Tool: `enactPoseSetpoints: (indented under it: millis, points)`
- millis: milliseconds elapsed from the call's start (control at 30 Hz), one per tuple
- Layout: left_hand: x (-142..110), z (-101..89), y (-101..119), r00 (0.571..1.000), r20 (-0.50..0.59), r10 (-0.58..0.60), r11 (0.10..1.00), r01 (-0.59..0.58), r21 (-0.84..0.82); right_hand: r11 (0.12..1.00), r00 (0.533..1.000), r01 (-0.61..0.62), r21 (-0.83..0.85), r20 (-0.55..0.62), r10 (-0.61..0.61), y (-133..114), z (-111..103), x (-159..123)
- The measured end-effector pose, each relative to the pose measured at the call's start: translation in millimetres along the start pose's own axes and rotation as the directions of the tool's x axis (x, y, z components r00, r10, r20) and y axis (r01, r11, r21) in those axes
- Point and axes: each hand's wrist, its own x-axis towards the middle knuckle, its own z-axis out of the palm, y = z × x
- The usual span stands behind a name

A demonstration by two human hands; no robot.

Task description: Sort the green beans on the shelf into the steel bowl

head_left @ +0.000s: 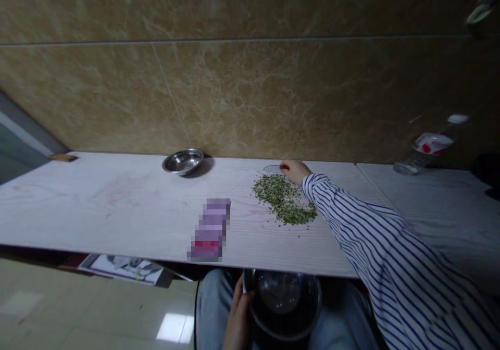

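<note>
Green beans or split seeds (281,199) lie spread in a loose patch on the pale wood-grain table. At the far edge of that patch is my right hand (296,171), its fingers closed on a thin, clear, curved-edged piece (272,169); its exact kind is too faint to make out. Down on my lap, just below the table's front edge, rests a large metal bowl (285,329). My left hand (239,311) grips its left rim, thumb over the edge. The bowl's inside is dark, with shiny reflections, and the table edge hides its far side.
A small metal bowl (183,161) sits near the wall, left of the seeds. Closer to the front edge lies a blurred purple phone-shaped object (211,229). At right a clear plastic bottle (429,144) stands by the tiled wall (250,95). An open drawer (123,269) shows below left.
</note>
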Motion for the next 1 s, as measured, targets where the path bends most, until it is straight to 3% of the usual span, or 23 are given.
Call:
enactPoseSetpoints:
  millis: [133,267,467,667,1000]
  points:
    - [3.5,-3.8,-0.6,0.998,-0.059,0.011,1.0,-0.013,-0.025,0.999,0.998,0.013,-0.042,0.058,-0.01,-6.0,14.5,14.2]
    - [3.7,-5.0,2.0,0.999,-0.032,-0.015,0.998,0.013,-0.064,0.997,0.991,0.067,-0.05,0.119,-0.06,-10.7,18.9,9.2]
    - [2.5,-4.6,1.5,0.998,-0.059,0.004,1.0,-0.005,-0.022,0.984,0.971,0.175,-0.033,0.174,-0.166,-13.5,12.1,-7.4]
    - [-1.2,-1.9,2.3,0.999,-0.001,-0.037,0.995,0.037,-0.098,0.958,0.935,0.284,0.022,0.215,-0.282,-10.7,6.3,-19.2]
    - [-7.1,3.5,6.8,1.0,0.018,-0.012,0.996,0.014,-0.089,0.927,0.903,0.359,0.106,0.212,-0.373,-3.8,-2.6,-45.1]
